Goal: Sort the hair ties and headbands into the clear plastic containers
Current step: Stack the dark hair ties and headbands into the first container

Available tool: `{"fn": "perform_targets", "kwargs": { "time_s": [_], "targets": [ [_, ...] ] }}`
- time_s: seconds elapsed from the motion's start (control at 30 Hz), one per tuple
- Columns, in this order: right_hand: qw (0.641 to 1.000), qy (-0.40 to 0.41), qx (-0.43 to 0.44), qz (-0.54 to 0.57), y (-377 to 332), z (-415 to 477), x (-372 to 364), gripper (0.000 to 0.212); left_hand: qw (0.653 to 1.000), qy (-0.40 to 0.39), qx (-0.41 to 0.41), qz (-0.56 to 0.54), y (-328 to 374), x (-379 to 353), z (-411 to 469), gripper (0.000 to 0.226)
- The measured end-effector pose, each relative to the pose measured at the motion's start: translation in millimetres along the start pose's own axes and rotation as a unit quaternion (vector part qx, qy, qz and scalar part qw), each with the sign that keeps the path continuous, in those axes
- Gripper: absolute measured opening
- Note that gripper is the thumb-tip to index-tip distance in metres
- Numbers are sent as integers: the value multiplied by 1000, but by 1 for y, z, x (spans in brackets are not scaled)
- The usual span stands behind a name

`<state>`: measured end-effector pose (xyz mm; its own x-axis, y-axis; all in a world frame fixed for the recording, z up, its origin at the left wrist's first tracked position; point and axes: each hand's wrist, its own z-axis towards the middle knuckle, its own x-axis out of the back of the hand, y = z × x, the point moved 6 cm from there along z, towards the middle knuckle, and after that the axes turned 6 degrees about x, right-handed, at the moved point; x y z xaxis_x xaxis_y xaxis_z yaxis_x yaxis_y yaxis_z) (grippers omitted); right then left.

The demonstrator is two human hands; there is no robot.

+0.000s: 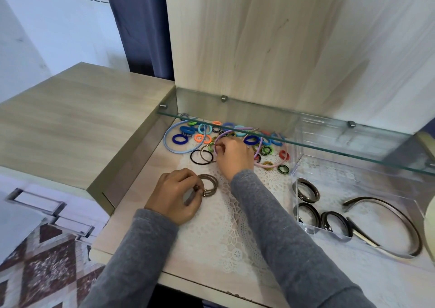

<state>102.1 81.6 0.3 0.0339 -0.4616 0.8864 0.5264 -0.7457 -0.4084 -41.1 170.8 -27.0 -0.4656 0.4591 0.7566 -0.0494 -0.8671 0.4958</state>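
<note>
Three brown hair ties (210,185) sit together on the white lace mat (226,232), and the left hand (175,194) pinches them with its thumb and fingers. Just behind, the right hand (234,158) has its fingers curled in the big pile of colored hair ties (195,134), but I cannot tell if it is holding one. Three headbands lie there too, a light blue headband (167,145), a purple headband (237,131) and a pink headband (266,165). To the right, the clear plastic container (348,183) holds three bunches of dark hair ties (306,190) and one brown headband (404,218).
</note>
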Motion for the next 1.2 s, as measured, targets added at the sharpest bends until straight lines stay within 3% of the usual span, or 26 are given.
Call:
{"fn": "perform_targets", "kwargs": {
  "time_s": [0.17, 0.27, 0.37, 0.47, 0.6, 0.93, 1.2],
  "targets": [
    [992, 54, 6, 118, 10, -14, 7, 13, 999, 41, 26, 3, -5, 5, 2, 13],
    [963, 87, 34, 251, 16, -27, 10, 9, 995, 67, 72, 8, -17, 5, 6, 23],
    [944, 84, 87, 306, 17, -46, 12, 12, 986, 94, 140, -13, -28, 6, 8, 23],
    [948, 71, 117, 287, 21, -63, 6, 15, 967, 118, 215, -63, -37, 9, 10, 14],
    [957, 82, 178, 215, 19, -79, 4, 11, 956, 90, 268, -75, -43, 7, 20, 17],
    [959, 81, 238, 129, 16, -83, -1, 8, 978, 60, 197, 42, -35, -4, 58, 16],
    [969, 62, 167, 169, 22, -83, -1, 18, 977, 31, 186, 100, -37, -6, 75, 20]
  ]
}}
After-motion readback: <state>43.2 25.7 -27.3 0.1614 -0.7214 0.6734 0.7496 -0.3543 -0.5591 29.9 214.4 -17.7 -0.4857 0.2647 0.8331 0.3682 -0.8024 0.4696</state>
